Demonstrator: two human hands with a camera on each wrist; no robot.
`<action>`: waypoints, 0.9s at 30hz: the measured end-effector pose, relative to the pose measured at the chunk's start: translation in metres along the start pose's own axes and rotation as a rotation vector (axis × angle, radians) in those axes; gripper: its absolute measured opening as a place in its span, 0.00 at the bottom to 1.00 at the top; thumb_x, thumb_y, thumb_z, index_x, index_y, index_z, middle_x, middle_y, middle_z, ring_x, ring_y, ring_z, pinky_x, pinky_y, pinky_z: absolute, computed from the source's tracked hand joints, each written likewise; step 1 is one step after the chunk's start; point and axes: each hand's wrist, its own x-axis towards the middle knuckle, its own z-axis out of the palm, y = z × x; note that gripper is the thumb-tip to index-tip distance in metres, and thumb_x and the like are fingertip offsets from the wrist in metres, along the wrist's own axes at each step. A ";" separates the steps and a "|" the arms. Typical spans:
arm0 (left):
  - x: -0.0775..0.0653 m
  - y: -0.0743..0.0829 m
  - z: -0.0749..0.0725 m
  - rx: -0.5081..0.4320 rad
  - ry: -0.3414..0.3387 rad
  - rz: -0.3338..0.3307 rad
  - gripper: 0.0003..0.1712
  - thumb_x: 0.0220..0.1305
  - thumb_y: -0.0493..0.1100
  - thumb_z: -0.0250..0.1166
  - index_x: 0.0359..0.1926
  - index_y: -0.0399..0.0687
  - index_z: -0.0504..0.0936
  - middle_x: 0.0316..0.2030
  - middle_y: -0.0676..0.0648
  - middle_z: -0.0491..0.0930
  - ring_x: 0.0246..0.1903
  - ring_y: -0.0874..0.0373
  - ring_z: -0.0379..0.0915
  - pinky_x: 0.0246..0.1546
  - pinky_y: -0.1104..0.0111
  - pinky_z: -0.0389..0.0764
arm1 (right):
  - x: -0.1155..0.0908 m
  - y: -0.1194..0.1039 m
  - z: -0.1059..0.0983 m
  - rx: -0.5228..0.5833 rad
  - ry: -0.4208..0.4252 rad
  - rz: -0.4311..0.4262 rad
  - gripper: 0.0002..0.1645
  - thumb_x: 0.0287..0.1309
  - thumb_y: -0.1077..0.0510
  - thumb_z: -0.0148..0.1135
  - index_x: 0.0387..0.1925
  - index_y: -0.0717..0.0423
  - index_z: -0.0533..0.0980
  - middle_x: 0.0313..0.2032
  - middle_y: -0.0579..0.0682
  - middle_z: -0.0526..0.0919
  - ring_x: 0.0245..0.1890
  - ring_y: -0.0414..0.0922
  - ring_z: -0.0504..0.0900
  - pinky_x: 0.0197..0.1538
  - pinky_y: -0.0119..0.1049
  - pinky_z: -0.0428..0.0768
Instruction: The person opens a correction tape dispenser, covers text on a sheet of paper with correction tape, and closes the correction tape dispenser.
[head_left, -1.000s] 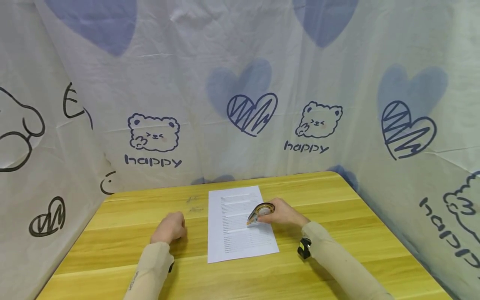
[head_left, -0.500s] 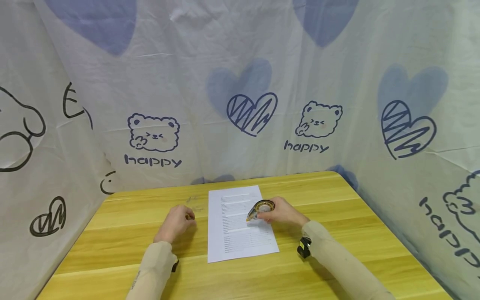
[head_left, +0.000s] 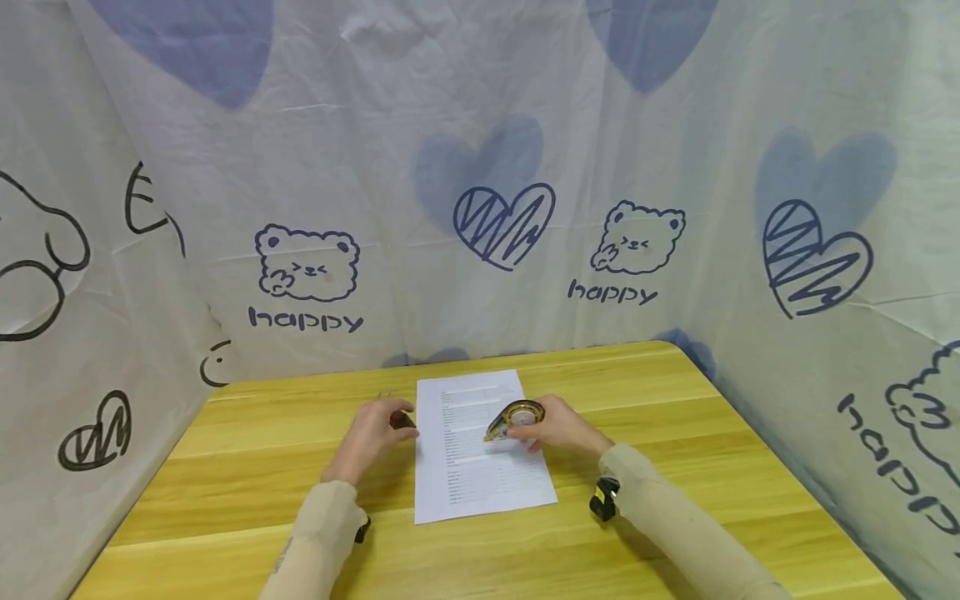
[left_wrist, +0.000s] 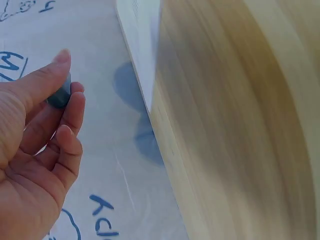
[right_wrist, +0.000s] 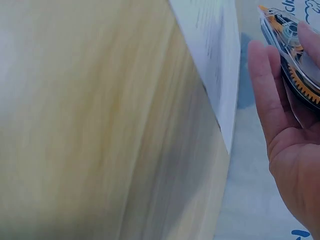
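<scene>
My right hand (head_left: 561,427) grips a correction tape (head_left: 522,412) with a clear and black case. Its orange tip points left over a white printed sheet (head_left: 480,483), near the sheet's middle. In the right wrist view, the toothed orange wheel of the correction tape (right_wrist: 302,86) shows through the case, between thumb and fingers. At the sheet's left edge, my left hand (head_left: 367,435) pinches a small dark rounded piece (left_wrist: 61,96) between thumb and fingers. Much of that piece is hidden by the fingers, and its exact kind I cannot tell.
The sheet lies on a yellow wood-grain table (head_left: 675,450). Faint marks (head_left: 385,394) show on the wood beyond my left hand. A white curtain (head_left: 405,275) printed with hearts and bears surrounds the table's back and sides.
My left hand has moved right and forward to the sheet's left edge, and the dark piece has come into view in its fingers. The correction tape has shifted slightly left and away.
</scene>
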 end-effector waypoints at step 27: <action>0.003 0.046 0.029 -0.199 -0.136 0.124 0.16 0.57 0.41 0.73 0.46 0.41 0.87 0.35 0.49 0.88 0.33 0.63 0.81 0.33 0.74 0.81 | 0.003 -0.018 0.014 0.353 -0.038 -0.050 0.24 0.55 0.61 0.71 0.52 0.66 0.75 0.40 0.57 0.85 0.48 0.72 0.80 0.47 0.56 0.83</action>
